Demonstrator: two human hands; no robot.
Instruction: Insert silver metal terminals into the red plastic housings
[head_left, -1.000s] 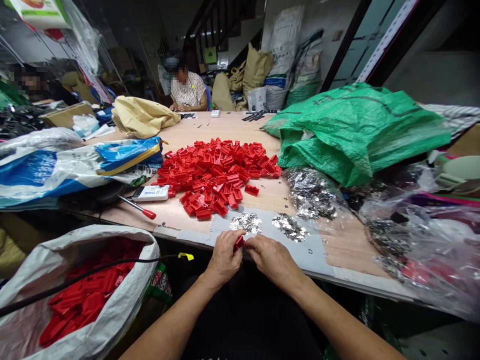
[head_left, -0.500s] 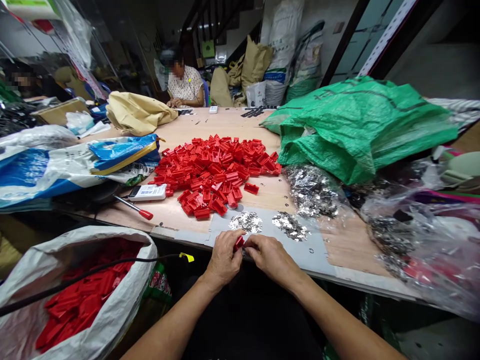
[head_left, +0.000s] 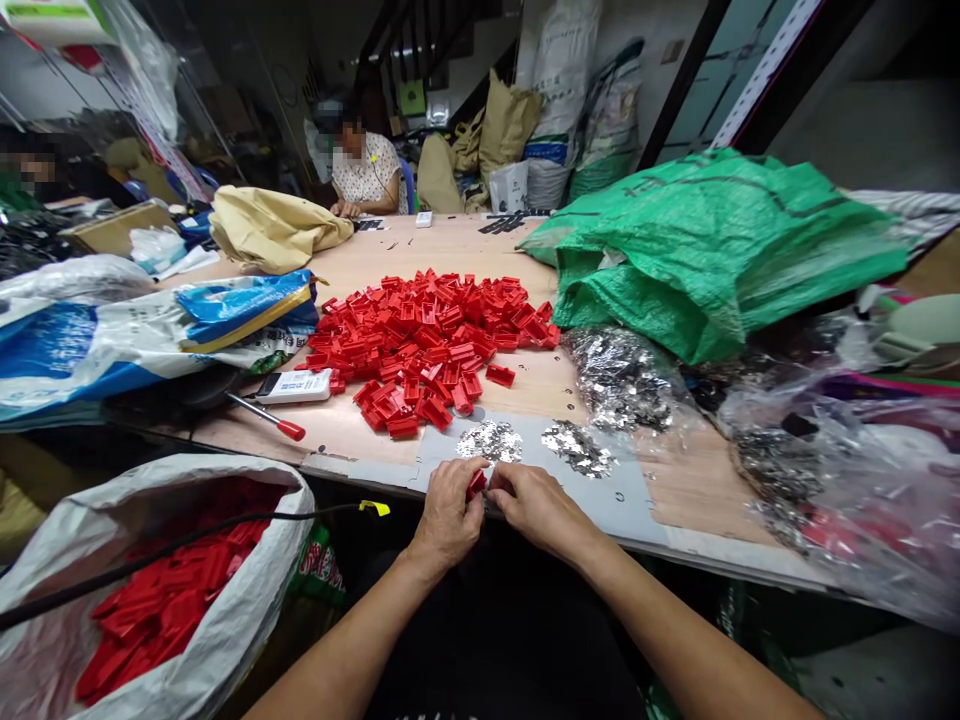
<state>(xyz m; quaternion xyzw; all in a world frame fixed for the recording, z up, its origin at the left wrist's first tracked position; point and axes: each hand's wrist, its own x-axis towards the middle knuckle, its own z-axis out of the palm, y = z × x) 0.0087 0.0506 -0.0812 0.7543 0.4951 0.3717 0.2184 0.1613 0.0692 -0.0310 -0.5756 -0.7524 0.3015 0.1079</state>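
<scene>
**Left hand** (head_left: 448, 517) and **right hand** (head_left: 536, 510) pinching a red plastic part (head_left: 476, 485) above a grey sheet (head_left: 607, 500), beside silver clips (head_left: 490, 441); red pile (head_left: 427, 350) beyond, on desk (head_left: 675, 490).

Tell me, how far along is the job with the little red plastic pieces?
Looks done, probably: red plastic pieces inside the white woven sack. In hand: the left hand and right hand pinch one red plastic piece. Left: the big red heap on the wooden tabletop, and silver metal bits on a grey sheet.

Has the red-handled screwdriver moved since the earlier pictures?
No, the red-handled screwdriver lies in the same place relative to the white box beside it.
</scene>
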